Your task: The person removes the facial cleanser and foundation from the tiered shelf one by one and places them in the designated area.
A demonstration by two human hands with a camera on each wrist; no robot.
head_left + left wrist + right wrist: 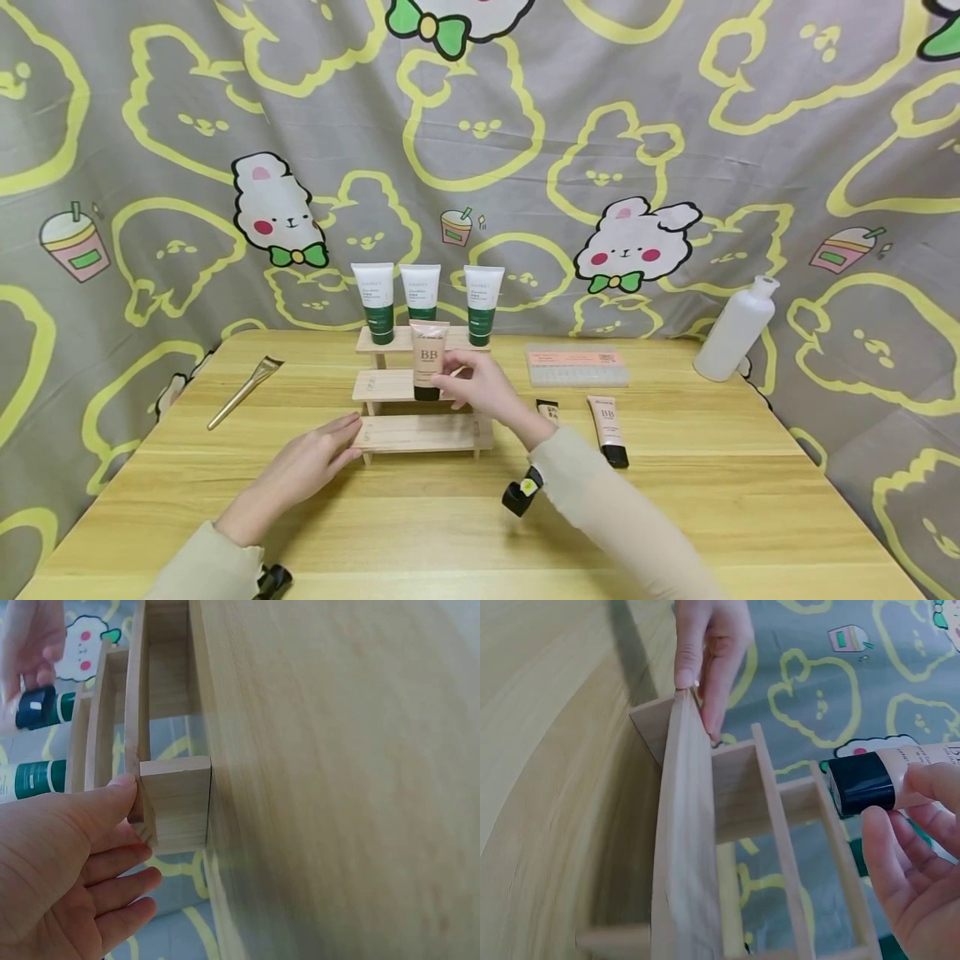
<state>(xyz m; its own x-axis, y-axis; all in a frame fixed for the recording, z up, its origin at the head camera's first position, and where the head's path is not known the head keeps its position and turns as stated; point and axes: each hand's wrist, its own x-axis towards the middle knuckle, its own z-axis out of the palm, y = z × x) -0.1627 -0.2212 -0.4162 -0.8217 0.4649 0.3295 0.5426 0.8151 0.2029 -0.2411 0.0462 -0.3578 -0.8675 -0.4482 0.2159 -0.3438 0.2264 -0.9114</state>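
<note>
My right hand (480, 385) pinches a beige BB cream tube (429, 354) with a black cap, upright and cap down. It is held in front of the middle step of a three-tier wooden display stand (420, 435). In the right wrist view the tube's black cap (861, 784) is apart from the boards. My left hand (318, 454) grips the left end of the stand's lowest step, thumb on one face and fingers on the other. Along the top step stand several white and green tubes (482, 304), one partly hidden behind the BB cream.
Right of the stand lie another BB cream tube (607, 429) and a small tube (549, 410) partly behind my right wrist. Farther back are a clear flat box (577, 367) and a white bottle (735, 329). A makeup brush (246, 392) lies at left. A patterned curtain (480, 192) hangs behind the table.
</note>
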